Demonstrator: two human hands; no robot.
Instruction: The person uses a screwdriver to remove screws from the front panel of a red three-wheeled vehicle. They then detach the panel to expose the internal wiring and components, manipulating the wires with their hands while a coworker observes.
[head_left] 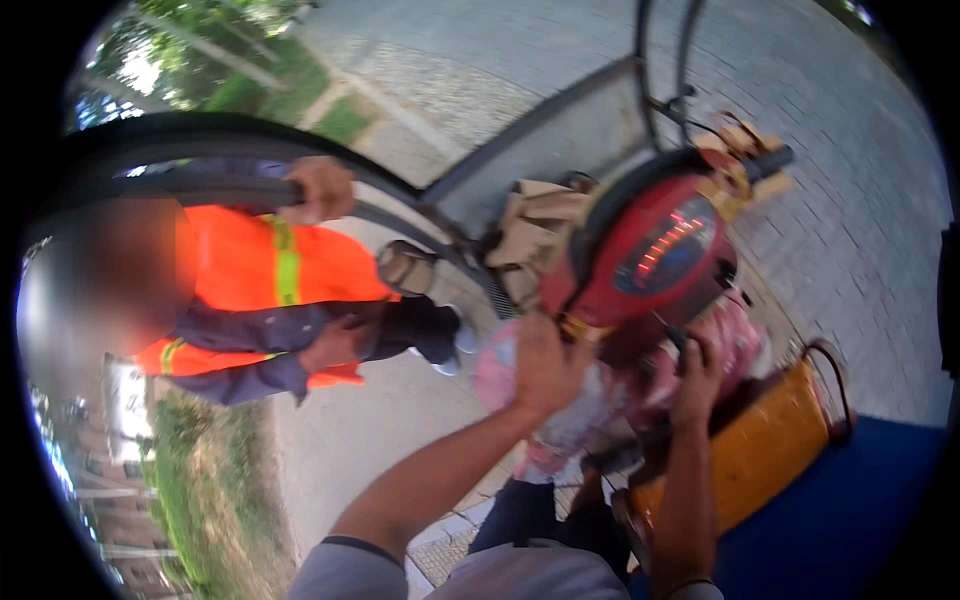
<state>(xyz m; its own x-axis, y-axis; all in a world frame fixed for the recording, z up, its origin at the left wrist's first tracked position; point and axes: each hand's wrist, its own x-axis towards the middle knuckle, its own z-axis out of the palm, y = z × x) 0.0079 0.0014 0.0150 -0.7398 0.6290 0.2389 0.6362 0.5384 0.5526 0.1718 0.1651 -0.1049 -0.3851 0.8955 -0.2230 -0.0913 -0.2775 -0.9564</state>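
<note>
A red vehicle console with a lit dashboard stands in front of me, tilted in view. My left hand is closed at the console's lower left end, where the handlebar comes out; its fingertips are partly hidden. Below the dashboard my right hand is closed around a small tool with a dark handle and a thin shaft, like a screwdriver. Its tip points at the console's underside. Crumpled pink and clear plastic hangs beneath the console, between my hands.
On the left a person in an orange vest holds the vehicle's dark frame with one hand. A tan cloth bag hangs behind the console. The far handlebar grip sticks out. A yellow panel and a blue surface lie to my right.
</note>
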